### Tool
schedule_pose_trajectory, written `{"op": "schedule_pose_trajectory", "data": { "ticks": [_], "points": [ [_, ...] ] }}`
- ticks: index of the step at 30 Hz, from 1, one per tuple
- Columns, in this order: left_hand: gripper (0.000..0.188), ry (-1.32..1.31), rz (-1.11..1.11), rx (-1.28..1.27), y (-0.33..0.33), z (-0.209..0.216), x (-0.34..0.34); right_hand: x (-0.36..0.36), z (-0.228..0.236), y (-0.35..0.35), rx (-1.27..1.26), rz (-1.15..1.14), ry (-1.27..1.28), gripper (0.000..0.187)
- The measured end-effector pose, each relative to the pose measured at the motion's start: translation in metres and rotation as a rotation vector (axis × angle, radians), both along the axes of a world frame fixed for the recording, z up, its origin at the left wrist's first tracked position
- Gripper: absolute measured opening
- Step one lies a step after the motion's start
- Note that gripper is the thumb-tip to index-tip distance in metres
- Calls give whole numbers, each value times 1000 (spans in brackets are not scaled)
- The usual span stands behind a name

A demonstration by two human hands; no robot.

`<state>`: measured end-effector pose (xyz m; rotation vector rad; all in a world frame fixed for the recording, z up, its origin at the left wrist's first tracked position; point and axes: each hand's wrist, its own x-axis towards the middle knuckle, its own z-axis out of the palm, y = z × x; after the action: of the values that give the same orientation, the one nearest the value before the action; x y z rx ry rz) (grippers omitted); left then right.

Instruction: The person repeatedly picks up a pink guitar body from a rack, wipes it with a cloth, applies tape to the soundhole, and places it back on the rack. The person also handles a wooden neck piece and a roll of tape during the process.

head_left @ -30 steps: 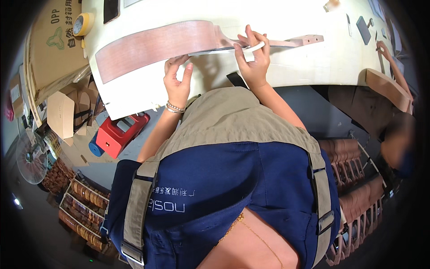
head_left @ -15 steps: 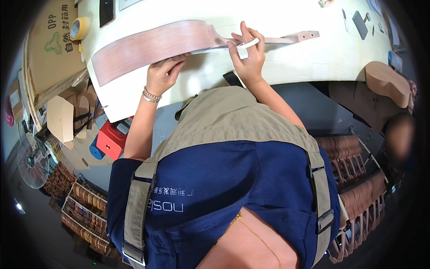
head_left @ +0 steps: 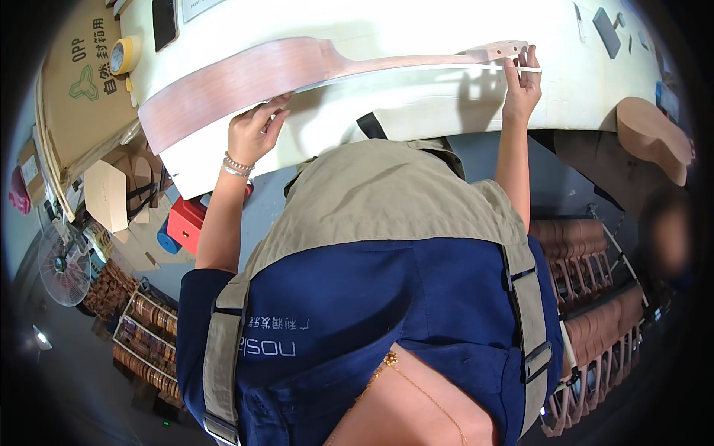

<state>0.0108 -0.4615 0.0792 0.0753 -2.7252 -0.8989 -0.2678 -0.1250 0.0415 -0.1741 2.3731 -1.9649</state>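
Observation:
An unfinished guitar (head_left: 238,82) of pale reddish wood lies on its side, its neck (head_left: 394,63) and headstock (head_left: 502,51) pointing right. My left hand (head_left: 256,130) rests its outstretched fingertips against the near edge of the body, thumb apart. Out by the headstock, my right hand (head_left: 523,89) pinches a thin white piece (head_left: 529,70), seen edge-on, that looks like a narrow tape roll. A white line (head_left: 416,69) runs along the near side of the neck toward it; whether this is tape or the fretboard's edge, I cannot tell.
A yellow tape roll (head_left: 125,56) and a phone-like black slab (head_left: 164,26) lie at the white table's (head_left: 416,111) far left. A dark block (head_left: 607,33) lies far right. Another guitar body (head_left: 654,137) is at the right edge, near a person (head_left: 669,238). Racks (head_left: 602,320) hold several instruments.
My right hand has moved right along the neck to the headstock with the white piece. My left hand and the guitar body have shifted slightly left in the picture.

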Motion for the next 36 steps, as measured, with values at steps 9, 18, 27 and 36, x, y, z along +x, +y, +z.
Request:
{"op": "schedule_pose_trajectory", "data": {
  "ticks": [9,18,27,36],
  "points": [
    [43,-128,-56,-174,31,11,-25,-1,-18,3,-121,-10,-17,57],
    [59,-64,-87,-264,48,0,-36,-2,-22,4,-121,2,24,58],
    [60,-197,-171,-288,68,16,-61,-4,-20,2,-92,0,48,57],
    [63,-287,-277,-278,114,16,-114,-4,-21,0,-68,-20,43,57]
  ]
}}
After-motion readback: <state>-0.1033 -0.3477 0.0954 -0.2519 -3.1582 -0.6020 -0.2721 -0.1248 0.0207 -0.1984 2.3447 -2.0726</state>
